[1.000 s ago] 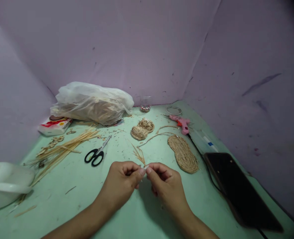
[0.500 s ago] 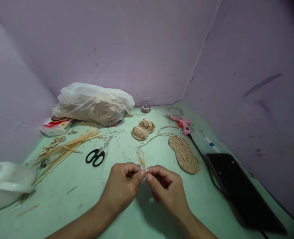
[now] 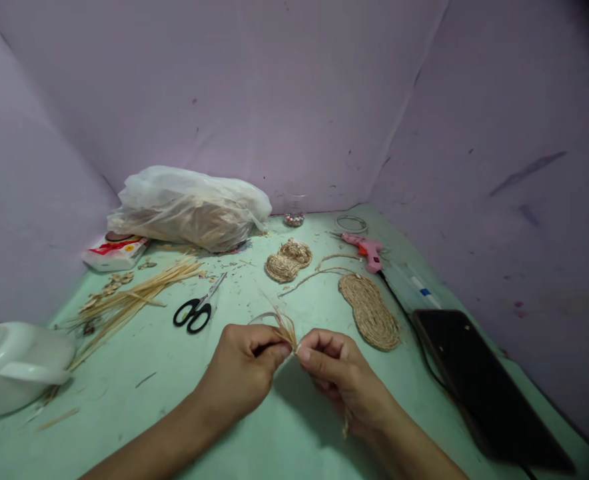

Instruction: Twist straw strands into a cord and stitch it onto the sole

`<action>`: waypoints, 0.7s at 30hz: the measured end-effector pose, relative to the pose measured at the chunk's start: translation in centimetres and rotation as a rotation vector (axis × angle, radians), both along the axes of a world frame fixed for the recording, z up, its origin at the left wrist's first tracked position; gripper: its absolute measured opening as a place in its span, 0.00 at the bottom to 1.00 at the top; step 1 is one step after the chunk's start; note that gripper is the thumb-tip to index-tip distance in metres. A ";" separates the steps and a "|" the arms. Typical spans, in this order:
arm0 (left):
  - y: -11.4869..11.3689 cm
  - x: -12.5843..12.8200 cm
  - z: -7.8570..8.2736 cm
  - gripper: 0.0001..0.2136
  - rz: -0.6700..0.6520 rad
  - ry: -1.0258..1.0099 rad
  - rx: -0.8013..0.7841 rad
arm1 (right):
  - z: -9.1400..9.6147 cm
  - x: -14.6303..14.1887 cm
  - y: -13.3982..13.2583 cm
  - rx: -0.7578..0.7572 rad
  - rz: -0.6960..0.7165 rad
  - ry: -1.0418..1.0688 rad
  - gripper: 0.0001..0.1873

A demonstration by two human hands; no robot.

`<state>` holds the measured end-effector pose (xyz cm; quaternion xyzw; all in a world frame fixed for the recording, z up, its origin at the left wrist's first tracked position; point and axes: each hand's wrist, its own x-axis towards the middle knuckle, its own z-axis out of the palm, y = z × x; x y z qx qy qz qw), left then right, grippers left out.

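Note:
My left hand pinches a small bundle of dried straw strands between thumb and fingertips; loose ends fan up and to the left. Close beside it, my right hand is closed on the bundle's lower end, and a short twisted tail hangs below its fingers. Beyond the hands lie a small coiled straw slipper with a strap and thin braided cords. A flat coiled straw sole rests to the right.
Black-handled scissors and loose straw lie left, near a white jug. A plastic bag stands at the back, beside a bead jar. On the right are a pink glue gun, its cord and a dark phone-like slab.
The straw ends above my left hand now spread wider and to the left. My right hand has turned slightly, and a twisted tail now shows beneath it.

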<state>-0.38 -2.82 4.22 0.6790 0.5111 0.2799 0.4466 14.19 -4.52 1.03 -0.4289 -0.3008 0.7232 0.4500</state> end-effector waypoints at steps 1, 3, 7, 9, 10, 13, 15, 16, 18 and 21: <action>-0.1 -0.1 -0.1 0.08 -0.028 0.012 0.066 | 0.1 0.1 0.1 -0.071 0.050 0.061 0.13; -0.3 -0.2 -0.3 0.09 -0.087 0.030 0.194 | 0.1 0.4 0.3 -0.198 0.152 0.152 0.12; -0.7 -0.4 -0.7 0.11 -0.157 0.019 0.368 | -0.3 0.8 0.7 -0.328 0.317 0.252 0.12; -0.7 -0.4 -0.6 0.11 -0.207 -0.012 0.404 | -0.5 1.0 0.8 -0.339 0.381 0.298 0.11; -0.7 -0.4 -0.4 0.11 -0.232 -0.029 0.409 | -0.5 1.1 0.8 -0.344 0.410 0.316 0.10; -0.6 -0.4 -0.1 0.12 -0.291 -0.098 0.368 | -0.2 1.2 0.8 -0.370 0.490 0.324 0.09; -0.4 -0.5 -0.3 0.11 -0.330 -0.172 0.276 | 0.2 1.2 0.7 -0.344 0.492 0.278 0.08; -0.1 -0.7 -0.6 0.10 -0.342 -0.222 0.196 | 0.3 1.1 0.7 -0.305 0.471 0.240 0.07; 0.5 -1.1 -1.3 0.17 -0.356 -0.375 -0.035 | 0.5 0.7 0.4 -0.192 0.418 0.119 0.05; 1.6 -1.6 -2.2 0.28 -0.353 -0.699 -0.395 | 0.1 0.0 0.0 -0.036 0.382 -0.152 0.04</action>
